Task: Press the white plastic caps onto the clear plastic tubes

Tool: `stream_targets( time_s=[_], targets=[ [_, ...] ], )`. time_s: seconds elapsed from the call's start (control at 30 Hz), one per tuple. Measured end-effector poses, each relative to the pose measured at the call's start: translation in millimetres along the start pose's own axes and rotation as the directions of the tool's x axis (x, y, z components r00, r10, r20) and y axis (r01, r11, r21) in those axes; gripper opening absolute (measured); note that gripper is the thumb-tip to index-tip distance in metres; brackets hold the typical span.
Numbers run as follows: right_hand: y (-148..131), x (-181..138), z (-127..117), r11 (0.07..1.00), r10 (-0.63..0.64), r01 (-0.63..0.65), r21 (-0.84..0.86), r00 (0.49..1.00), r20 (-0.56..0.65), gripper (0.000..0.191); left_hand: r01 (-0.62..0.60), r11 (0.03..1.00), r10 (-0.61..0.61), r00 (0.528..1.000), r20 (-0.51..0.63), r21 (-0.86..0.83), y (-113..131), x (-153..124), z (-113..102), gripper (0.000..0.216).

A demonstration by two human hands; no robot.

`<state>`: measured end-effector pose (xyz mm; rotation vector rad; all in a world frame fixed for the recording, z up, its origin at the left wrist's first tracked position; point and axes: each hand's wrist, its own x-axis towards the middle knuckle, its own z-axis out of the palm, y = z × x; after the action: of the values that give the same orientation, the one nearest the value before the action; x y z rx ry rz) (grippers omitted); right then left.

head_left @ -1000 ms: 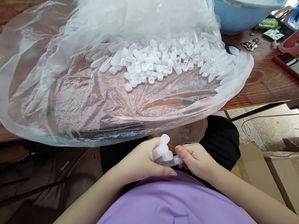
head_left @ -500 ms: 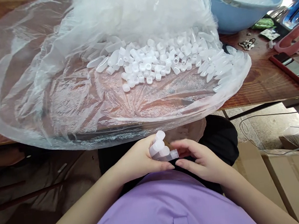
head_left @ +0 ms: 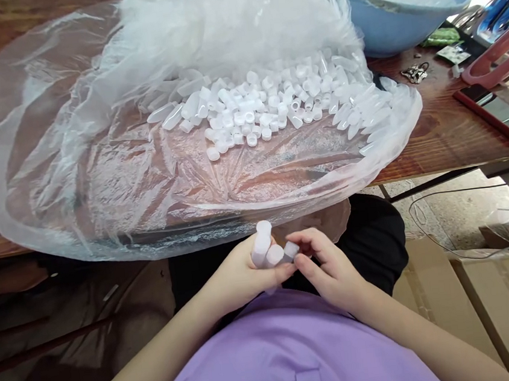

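Observation:
My left hand is closed around a small bunch of translucent white plastic tubes, held upright in my lap below the table edge. My right hand pinches the end of the rightmost tube in that bunch with thumb and fingertips. On the wooden table above lies a spread clear plastic bag with a heap of small white caps and longer pointed tubes on it.
A blue bowl filled with white tubes stands at the back right. Keys and a red frame lie at the right edge. Cardboard boxes and a cable are on the floor to the right.
My hands have risen slightly toward the table edge. The right hand has shifted from gripping the lowest tube sideways to pinching a tube's end at the bunch.

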<state>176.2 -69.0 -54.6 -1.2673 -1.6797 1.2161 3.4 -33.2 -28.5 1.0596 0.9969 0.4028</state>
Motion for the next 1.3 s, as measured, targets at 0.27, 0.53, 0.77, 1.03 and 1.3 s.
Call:
stream_targets(
  time_s=[0.27, 0.53, 0.77, 1.03, 1.3],
  targets=[
    [-9, 4, -3, 0.859, -0.408, 0.374, -0.351, 0.912, -0.027, 0.083, 0.011, 0.935, -0.014, 1.000, -0.005, -0.356, -2, 3, 11, 0.032],
    [-9, 4, -1, 0.874, -0.419, 0.372, -0.313, 0.903, -0.096, 0.070, 0.033, 0.902, -0.025, 0.999, 0.026, -0.431, -7, 1, 16, 0.038],
    [9, -1, -3, 0.848, -0.421, 0.389, -0.360, 0.907, -0.012, 0.066, 0.106, 0.928, -0.087, 0.994, 0.069, -0.358, -9, 7, 15, 0.032],
    [54, -27, -40, 0.858, -0.212, 0.134, -0.497, 0.972, -0.105, 0.049, 0.377, 0.836, -0.309, 0.924, 0.227, -0.398, -38, 44, 26, 0.030],
    [59, -25, -42, 0.862, -0.197, -0.004, -0.507, 0.919, -0.343, 0.025, 0.103, 0.795, -0.156, 0.987, -0.038, -0.598, -20, 110, 25, 0.012]
  ],
)
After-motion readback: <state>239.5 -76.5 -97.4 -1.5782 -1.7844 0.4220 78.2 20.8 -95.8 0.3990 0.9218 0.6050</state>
